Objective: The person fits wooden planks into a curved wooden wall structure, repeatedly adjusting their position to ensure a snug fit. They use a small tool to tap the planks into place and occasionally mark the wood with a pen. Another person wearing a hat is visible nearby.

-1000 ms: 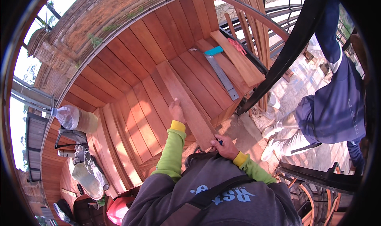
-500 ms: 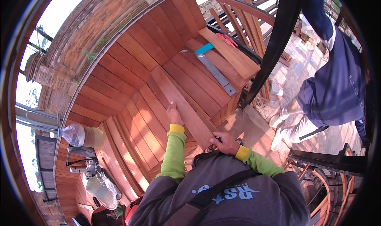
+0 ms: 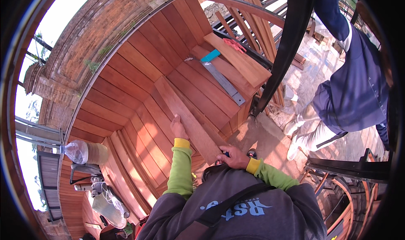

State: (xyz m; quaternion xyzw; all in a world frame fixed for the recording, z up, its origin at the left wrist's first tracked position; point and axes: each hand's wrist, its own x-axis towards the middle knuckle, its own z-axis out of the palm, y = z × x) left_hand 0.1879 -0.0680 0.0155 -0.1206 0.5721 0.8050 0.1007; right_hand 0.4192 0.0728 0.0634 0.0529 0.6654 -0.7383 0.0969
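Observation:
A long reddish wooden board (image 3: 192,126) lies slantwise before me, its near end close to my body. My left hand (image 3: 179,128) grips its left edge partway along, thumb side up. At the near end my right hand (image 3: 236,157) is closed round the board's corner. A small dark-blue object (image 3: 226,154), perhaps a pen or marker, pokes out between the right hand's thumb and fingers; most of it is hidden. Beyond the board, a try square with a teal handle (image 3: 210,55) and a steel blade rests on the plank seat (image 3: 198,90).
A loose plank (image 3: 240,60) and a red tool (image 3: 235,45) lie at the seat's far end. A black metal post (image 3: 291,41) rises on the right, with a person in dark blue (image 3: 354,88) beyond. At left stand a large plastic bottle (image 3: 86,152) and stacked boards (image 3: 126,168).
The board and both my hands have shifted slightly left in view, along with the whole scene. Both hands keep their hold on the board.

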